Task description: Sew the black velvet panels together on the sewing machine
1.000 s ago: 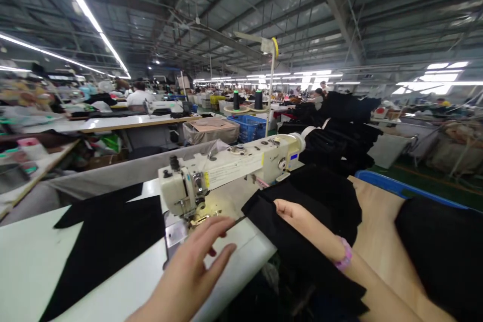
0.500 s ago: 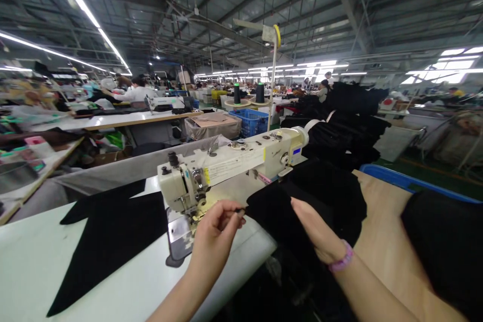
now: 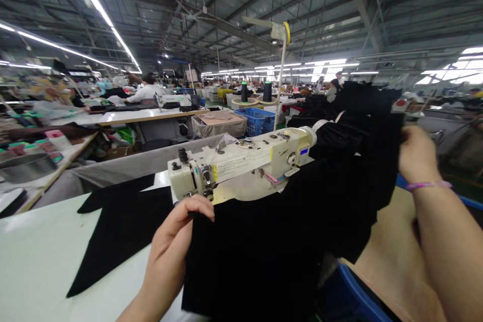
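A large piece of black fabric (image 3: 260,251) spans the space between my two hands, in front of the sewing machine. My left hand (image 3: 177,241) pinches its upper left corner, close to the machine's needle end, which the hand and cloth partly hide. Out to the right, my right hand (image 3: 418,155) is raised and closed on the cloth's right edge; its fingertips are behind the fabric. The cream sewing machine (image 3: 245,161) stands just beyond, with a small blue display at its right end. Another black fabric piece (image 3: 124,231) lies flat on the white tabletop (image 3: 33,256) to the left.
Behind the machine, a blue crate (image 3: 260,122) stands below two dark thread cones (image 3: 267,91). A wooden board (image 3: 400,251) and a blue bin rim (image 3: 362,294) are at lower right. Further back, a person in white (image 3: 148,91) sits among other machines.
My right hand has moved up and right and now grips the fabric's edge. My left hand has shifted left and down, drawing the cloth out across the machine's front. The view has turned slightly left.
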`<state>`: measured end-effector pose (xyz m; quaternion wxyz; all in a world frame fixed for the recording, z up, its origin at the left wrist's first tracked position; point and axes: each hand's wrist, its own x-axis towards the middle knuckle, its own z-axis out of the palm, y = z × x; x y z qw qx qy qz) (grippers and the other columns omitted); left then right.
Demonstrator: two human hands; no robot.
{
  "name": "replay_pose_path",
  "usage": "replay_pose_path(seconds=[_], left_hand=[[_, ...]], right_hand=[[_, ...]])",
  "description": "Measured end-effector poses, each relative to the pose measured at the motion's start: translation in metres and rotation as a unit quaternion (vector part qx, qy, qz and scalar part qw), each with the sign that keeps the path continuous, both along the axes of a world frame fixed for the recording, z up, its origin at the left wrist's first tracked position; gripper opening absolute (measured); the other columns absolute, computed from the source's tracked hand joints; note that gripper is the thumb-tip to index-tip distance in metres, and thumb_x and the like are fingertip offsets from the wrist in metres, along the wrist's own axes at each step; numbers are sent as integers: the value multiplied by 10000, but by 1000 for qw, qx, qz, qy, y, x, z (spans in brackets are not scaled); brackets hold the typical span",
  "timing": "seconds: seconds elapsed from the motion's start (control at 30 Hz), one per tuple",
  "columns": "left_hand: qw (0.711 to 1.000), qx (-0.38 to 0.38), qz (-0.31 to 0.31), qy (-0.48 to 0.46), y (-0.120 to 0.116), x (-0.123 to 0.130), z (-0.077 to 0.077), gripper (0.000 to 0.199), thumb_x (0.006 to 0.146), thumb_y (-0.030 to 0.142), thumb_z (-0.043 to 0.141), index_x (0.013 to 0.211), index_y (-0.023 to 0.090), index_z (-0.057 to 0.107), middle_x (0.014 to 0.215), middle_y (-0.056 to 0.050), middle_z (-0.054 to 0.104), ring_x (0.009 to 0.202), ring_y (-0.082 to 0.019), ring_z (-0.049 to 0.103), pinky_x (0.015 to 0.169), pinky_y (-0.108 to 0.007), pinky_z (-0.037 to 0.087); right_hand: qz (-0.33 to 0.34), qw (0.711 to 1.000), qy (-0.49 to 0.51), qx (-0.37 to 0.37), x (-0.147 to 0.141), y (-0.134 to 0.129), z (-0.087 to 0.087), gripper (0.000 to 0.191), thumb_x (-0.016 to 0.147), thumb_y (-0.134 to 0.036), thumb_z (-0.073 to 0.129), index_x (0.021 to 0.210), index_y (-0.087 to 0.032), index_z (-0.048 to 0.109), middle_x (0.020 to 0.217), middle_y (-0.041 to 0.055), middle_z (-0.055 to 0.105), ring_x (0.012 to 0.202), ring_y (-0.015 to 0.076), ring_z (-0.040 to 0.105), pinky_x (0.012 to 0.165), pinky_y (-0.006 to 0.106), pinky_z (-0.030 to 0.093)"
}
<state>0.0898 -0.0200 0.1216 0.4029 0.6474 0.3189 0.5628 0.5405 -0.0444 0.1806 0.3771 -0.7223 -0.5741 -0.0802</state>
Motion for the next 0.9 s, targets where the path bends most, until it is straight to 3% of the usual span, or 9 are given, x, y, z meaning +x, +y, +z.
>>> replay_pose_path(seconds=[0.1,0.17,0.23,0.3,0.37,0.47,0.57,0.73,0.9], left_hand=[[996,1,-87,18,0,1,17,221,860,316,492,712,212,620,769,-45,604,777,-219,567,751,-326,464],[988,2,-148,37,0,6,28,244,857,322,466,690,212,606,751,-53,600,760,-227,562,762,-349,467],[977,4,-204,56,0,13,39,257,853,331,464,674,213,607,752,-59,614,763,-234,573,797,-369,477],[968,2,-241,69,-2,18,50,274,855,350,474,666,212,617,777,-67,638,798,-245,598,845,-385,488],[970,-7,-233,66,-5,18,57,266,851,395,521,728,209,667,883,-75,684,881,-260,632,885,-391,502],[986,-60,-155,27,-5,2,55,568,822,693,508,1099,239,708,1178,-99,694,1068,-318,646,913,-430,528],[980,-112,-152,56,-2,-33,37,945,629,921,525,1277,246,654,1211,-132,692,1104,-365,644,923,-462,533],[960,-171,-172,137,-17,-82,6,791,645,754,726,1240,235,686,1039,-115,729,645,-170,587,630,-294,524],[964,-179,-74,183,-45,-67,6,575,641,552,834,1099,226,714,944,-60,706,538,-92,440,468,-212,393]], right_hand=[[-92,996,-8,22,-20,5,-4,259,878,-390,648,1021,-189,726,1226,249,645,1250,488,534,1013,651,392],[-38,998,-7,57,-64,5,-14,354,860,-397,643,1137,-182,687,1351,219,592,1293,451,512,1095,641,333],[172,980,80,56,-121,0,-24,502,861,-466,662,1302,-235,595,1373,130,607,1261,338,572,1101,533,403],[393,905,157,-39,-176,-8,-29,846,774,-489,778,1496,-269,396,1459,97,550,1318,300,534,1120,472,404],[470,859,181,-86,-217,-13,-29,813,735,-459,827,1449,-277,482,1390,68,613,1264,284,577,1087,419,438],[460,853,232,-82,-243,-12,-23,296,852,-425,716,1083,-239,735,1004,18,759,940,238,700,844,331,552],[400,875,272,-35,-242,-8,-16,222,855,-430,696,877,-214,743,810,2,739,778,218,686,688,296,542],[360,890,280,-22,-236,2,-15,211,824,-422,712,844,-214,737,828,10,749,800,234,687,718,319,537],[371,867,330,-45,-239,11,-25,268,824,-453,706,916,-204,746,927,27,772,890,257,698,776,343,538]])
